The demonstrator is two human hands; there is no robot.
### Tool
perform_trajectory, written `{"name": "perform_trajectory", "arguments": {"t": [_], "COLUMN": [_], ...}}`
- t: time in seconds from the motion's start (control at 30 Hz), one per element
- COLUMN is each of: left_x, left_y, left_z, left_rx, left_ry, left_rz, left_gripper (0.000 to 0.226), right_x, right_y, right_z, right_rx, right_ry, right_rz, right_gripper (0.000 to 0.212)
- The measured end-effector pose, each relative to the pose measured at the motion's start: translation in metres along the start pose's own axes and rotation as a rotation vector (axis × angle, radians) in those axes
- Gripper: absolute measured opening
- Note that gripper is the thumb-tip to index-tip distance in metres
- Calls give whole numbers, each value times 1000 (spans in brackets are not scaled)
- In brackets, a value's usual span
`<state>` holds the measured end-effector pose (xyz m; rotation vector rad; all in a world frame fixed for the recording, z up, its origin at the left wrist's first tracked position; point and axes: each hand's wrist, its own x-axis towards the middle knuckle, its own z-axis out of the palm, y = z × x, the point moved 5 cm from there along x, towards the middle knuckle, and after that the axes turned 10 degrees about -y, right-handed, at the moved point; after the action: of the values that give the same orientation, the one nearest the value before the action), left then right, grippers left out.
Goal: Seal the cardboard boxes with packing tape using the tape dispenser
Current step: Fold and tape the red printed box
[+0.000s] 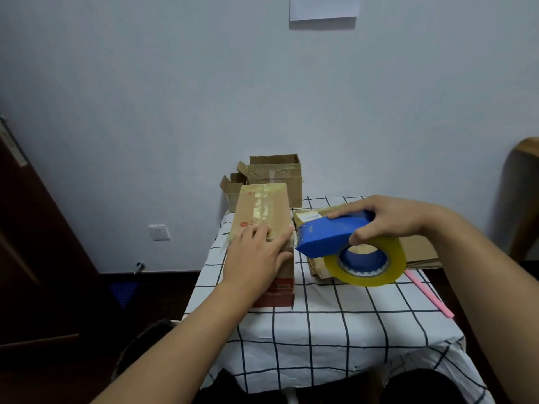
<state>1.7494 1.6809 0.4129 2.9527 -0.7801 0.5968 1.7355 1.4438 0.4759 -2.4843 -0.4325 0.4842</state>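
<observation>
Box (264, 228) on the tabletop (335, 310) already shows glossy tape along its top, left hand (256, 252) flat on it, right hand (390, 220) gripping the dispenser (326, 236) just beside; open boxes (271, 176) behind look unsealed.

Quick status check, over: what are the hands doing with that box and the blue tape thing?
Left hand flat on the taped box, steadying. Right hand grips the blue tape dispenser at the box's right edge. Nothing in the way.
</observation>
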Motion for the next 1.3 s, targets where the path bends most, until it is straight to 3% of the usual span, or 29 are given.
{"name": "perform_trajectory", "arguments": {"t": [0.3,0.53,0.6,0.7,0.77,1.0,1.13,1.3], "left_x": [-4,-5,-4,-2,-3,-5,-4,-4], "left_y": [-6,-5,0,-6,-10,1,0,-3], "left_z": [-3,-3,-4,-7,-9,-2,-1,3], "left_rx": [47,40,53,38,34,36,56,77], "left_ry": [24,2,-1,-8,-3,6,-32,-97], "left_rz": [-51,-59,-47,-75,-63,-21,2,11], "left_gripper": [45,45,45,45,44,52,51,43], "right_x": [-14,-10,5,34,37,27,30,40], "right_y": [9,4,-3,7,32,69,75,70], "right_z": [1,-5,0,39,60,50,60,97], "right_rx": [69,39,-42,-405,-419,17,158,268], "right_ry": [24,-23,-77,-312,-338,111,393,604], "right_rz": [-76,-51,10,219,299,173,150,163], "right_gripper": [63,56,60,58,59,58,63,73]}}
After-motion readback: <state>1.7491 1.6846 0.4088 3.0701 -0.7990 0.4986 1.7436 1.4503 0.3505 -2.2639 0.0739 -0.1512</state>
